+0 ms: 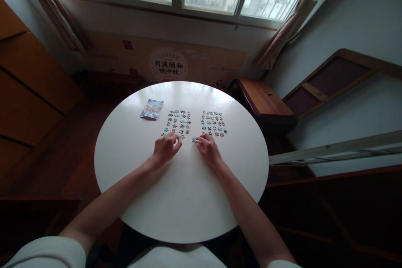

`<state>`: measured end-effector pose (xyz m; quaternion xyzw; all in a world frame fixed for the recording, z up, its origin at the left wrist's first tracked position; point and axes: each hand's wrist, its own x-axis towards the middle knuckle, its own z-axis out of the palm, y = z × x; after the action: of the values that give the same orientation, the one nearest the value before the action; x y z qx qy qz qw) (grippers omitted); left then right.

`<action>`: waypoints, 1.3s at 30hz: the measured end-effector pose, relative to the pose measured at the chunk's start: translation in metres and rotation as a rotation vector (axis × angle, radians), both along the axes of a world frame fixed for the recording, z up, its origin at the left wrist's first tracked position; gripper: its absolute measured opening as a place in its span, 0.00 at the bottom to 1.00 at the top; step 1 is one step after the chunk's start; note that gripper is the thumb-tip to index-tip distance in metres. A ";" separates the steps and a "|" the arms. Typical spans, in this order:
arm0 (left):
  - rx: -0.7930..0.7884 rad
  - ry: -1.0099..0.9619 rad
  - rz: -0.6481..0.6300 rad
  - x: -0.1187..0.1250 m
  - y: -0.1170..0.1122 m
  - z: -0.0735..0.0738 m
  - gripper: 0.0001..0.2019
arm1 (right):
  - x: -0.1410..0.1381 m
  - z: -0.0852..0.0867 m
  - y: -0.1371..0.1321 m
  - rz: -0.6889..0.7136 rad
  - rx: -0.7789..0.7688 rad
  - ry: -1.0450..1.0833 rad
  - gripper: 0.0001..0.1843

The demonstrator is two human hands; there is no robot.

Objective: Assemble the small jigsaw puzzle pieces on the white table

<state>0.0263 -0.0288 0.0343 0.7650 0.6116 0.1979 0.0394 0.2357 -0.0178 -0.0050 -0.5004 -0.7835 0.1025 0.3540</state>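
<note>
Small jigsaw pieces lie in two groups of loose rows on a round white table (pixel 176 205), a left group (pixel 179 121) and a right group (pixel 214 122). My left hand (pixel 166 148) is at the near edge of the left group, its thumb and forefinger curled together. Whether a piece is between those fingertips I cannot make out. My right hand (pixel 207 148) is below the right group and pinches a bluish puzzle piece (pixel 194 139) at the table surface, in the gap between the groups. Its fingers partly cover the nearest pieces.
A colourful picture packet (pixel 152 109) lies on the table left of the pieces. Beyond the table's right edge stands a wooden stool or bench (pixel 262 97). Behind are a printed banner (pixel 201 60) and barred windows; an orange-brown cabinet (pixel 28 79) stands at the left.
</note>
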 end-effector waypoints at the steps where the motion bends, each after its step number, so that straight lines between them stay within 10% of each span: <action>1: -0.001 -0.001 0.007 -0.001 0.001 0.000 0.12 | -0.001 0.002 -0.001 0.011 0.011 -0.052 0.12; 22: -0.015 0.061 -0.315 0.007 -0.003 -0.012 0.13 | -0.005 0.009 0.000 0.107 0.019 -0.193 0.13; 39: -0.160 -0.145 -0.211 0.009 0.010 -0.015 0.08 | -0.011 0.008 -0.005 0.009 0.037 -0.127 0.12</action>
<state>0.0358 -0.0186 0.0194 0.8033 0.5370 0.1978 0.1651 0.2246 -0.0224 0.0032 -0.4955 -0.8084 0.0574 0.3124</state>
